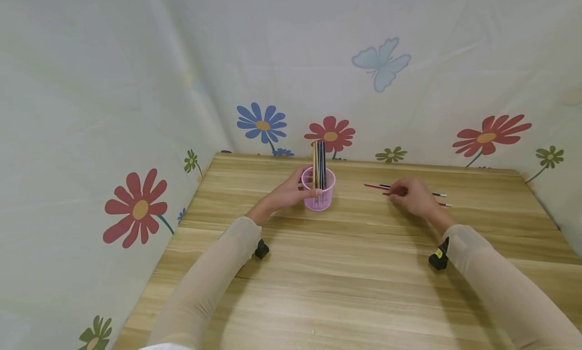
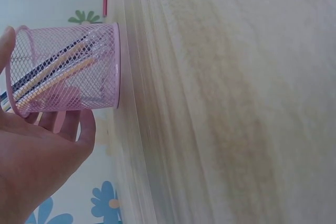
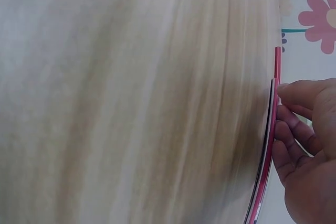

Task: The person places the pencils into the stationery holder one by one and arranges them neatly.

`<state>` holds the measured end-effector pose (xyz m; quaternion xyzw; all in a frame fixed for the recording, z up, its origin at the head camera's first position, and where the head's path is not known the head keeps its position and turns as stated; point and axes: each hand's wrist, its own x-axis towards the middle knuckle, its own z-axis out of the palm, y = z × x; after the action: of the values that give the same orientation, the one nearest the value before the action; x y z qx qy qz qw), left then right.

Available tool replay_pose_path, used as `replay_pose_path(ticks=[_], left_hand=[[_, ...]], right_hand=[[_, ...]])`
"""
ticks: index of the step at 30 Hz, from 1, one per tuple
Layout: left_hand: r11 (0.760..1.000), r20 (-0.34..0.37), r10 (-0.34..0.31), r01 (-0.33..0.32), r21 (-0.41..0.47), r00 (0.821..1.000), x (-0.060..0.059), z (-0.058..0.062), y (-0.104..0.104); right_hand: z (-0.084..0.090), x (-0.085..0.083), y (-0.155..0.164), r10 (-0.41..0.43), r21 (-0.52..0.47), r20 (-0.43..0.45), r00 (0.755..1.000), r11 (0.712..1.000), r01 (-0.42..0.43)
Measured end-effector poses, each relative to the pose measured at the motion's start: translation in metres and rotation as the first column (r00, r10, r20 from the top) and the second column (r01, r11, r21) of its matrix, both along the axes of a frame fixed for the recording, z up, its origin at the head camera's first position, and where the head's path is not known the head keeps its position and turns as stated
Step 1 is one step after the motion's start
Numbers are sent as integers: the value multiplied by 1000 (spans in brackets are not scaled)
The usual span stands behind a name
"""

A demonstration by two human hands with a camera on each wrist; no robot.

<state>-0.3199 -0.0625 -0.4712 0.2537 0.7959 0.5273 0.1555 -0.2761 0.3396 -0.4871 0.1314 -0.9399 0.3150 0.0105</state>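
A pink mesh pencil cup point(image 1: 331, 193) stands upright on the wooden table, with several pencils point(image 1: 320, 160) leaning together inside it. My left hand point(image 1: 291, 190) holds the cup from its left side, thumb across the near side and fingers round the far side. To the right, my right hand point(image 1: 415, 197) is low at the tabletop, pinching a red pencil point(image 3: 269, 145) between thumb and fingers. Just behind that hand lie another red pencil point(image 1: 374, 186) and a dark pencil point(image 1: 439, 194) with a white end; the hand hides their middles.
The wooden table point(image 1: 327, 279) ends at a pale cloth backdrop point(image 1: 291, 47) printed with flowers and a butterfly, which rises along its back and left edges. A dark wrist camera point(image 1: 438, 260) hangs under the right sleeve, and another point(image 1: 261, 250) under the left.
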Motion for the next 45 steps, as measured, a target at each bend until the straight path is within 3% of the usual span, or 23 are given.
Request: replay_pose_path(ticks=[9, 19, 32, 39, 45], left_hand=[[1000, 4, 5, -5, 6, 1000, 2, -1, 0], [1000, 4, 13, -13, -4, 1000, 7, 2, 0], [1000, 8, -1, 1, 12, 1000, 2, -1, 0], [1000, -1, -9, 9, 17, 1000, 0, -3, 0], [1000, -5, -8, 8, 21, 1000, 0, -4, -1]], right_hand=[[-5, 2, -2, 64, 32, -29, 998, 998, -63], [-6, -4, 0, 82, 59, 13, 997, 995, -83], [0, -3, -7, 102, 82, 45, 994, 991, -105], [23, -1, -15, 92, 31, 115, 989, 995, -96], [50, -3, -21, 115, -53, 48, 992, 992, -113]])
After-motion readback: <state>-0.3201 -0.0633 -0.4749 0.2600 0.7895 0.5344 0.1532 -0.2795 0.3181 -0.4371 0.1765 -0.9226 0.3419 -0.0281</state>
